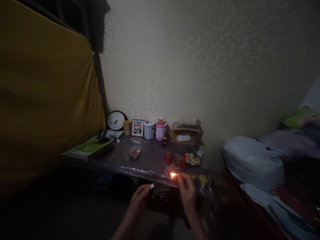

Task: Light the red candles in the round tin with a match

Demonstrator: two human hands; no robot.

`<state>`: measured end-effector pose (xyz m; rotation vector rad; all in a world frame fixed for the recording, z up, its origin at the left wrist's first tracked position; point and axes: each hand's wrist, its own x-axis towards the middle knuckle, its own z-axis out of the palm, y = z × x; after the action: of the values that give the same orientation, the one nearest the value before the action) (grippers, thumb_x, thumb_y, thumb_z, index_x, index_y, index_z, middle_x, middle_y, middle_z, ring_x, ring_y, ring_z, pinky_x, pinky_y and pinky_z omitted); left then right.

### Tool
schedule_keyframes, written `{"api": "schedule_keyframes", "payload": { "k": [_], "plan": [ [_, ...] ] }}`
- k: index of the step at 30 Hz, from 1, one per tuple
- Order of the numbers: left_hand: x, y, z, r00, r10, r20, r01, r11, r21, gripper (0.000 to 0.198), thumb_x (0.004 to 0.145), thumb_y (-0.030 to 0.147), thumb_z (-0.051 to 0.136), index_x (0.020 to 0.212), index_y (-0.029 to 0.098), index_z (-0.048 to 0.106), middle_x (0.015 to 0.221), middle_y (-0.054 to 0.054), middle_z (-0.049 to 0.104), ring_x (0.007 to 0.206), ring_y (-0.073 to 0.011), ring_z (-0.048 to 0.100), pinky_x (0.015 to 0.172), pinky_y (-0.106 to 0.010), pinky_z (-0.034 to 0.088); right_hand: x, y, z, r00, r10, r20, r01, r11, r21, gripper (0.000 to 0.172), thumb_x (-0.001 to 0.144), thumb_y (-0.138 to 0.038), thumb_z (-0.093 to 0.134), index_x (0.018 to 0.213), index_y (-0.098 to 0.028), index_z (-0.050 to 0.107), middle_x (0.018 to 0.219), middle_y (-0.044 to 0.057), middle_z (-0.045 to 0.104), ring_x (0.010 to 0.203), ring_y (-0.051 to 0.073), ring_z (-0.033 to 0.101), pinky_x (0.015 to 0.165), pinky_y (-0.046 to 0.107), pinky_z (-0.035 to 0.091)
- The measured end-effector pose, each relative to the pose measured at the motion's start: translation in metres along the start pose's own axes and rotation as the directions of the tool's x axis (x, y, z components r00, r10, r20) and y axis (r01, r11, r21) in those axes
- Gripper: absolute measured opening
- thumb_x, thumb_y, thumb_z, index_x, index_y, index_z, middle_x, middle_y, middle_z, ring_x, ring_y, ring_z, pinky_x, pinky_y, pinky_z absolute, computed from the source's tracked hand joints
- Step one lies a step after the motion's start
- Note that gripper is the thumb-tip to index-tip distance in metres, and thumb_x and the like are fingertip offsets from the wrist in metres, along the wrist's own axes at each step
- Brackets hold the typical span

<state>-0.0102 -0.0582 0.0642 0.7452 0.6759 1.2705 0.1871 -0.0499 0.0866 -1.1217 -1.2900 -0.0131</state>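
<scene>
A burning match (pixel 177 174) is pinched in my right hand (pixel 187 190), its flame pointing left over the table's front edge. My left hand (pixel 138 198) is closed around a small matchbox (pixel 152 186); only a pale end of it shows past the fingers. Just beyond the flame stands a round bowl (pixel 175 167) with grainy contents. Two red candles (pixel 167 158) stand upright at its left and right sides. Behind and to the right of the bowl sits a round dish (pixel 192 159) of pale and dark pieces.
The table (pixel 150 163) has a shiny clear cover. A small reddish packet (pixel 135 152) lies on it. Along the wall stand a clock (pixel 116 120), a panda picture (pixel 137 128), tubs (pixel 149 130) and a cardboard box (pixel 185 136). A yellow curtain (pixel 50 83) hangs left; white bags (pixel 252 160) lie right.
</scene>
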Motion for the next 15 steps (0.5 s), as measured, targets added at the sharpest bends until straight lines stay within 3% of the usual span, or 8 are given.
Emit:
{"api": "schedule_keyframes", "payload": {
  "k": [8, 15],
  "plan": [
    [-0.004, -0.012, -0.039, 0.993, -0.068, -0.098, 0.072, 0.997, 0.039, 0.023, 0.066, 0.037, 0.068, 0.081, 0.02, 0.07, 0.094, -0.006, 0.071, 0.084, -0.0175, 0.061, 0.074, -0.028, 0.043, 0.01, 0.004, -0.001, 0.998, 0.013, -0.068, -0.012, 1.0, 0.02, 0.023, 0.08, -0.036, 0.053, 0.068, -0.018, 0.061, 0.068, 0.003, 0.062, 0.065, 0.017, 0.057, 0.061, 0.028, 0.048],
    [-0.008, -0.014, -0.047, 0.992, -0.085, -0.096, 0.087, 0.996, 0.012, 0.025, 0.067, 0.038, 0.066, 0.084, 0.02, 0.07, 0.095, -0.007, 0.071, 0.084, -0.0174, 0.061, 0.074, -0.028, 0.044, 0.019, 0.006, -0.002, 0.992, 0.048, -0.115, -0.049, 0.999, -0.003, 0.028, 0.078, -0.042, 0.054, 0.069, -0.017, 0.063, 0.067, 0.006, 0.065, 0.062, 0.018, 0.058, 0.059, 0.029, 0.048]
  ]
}}
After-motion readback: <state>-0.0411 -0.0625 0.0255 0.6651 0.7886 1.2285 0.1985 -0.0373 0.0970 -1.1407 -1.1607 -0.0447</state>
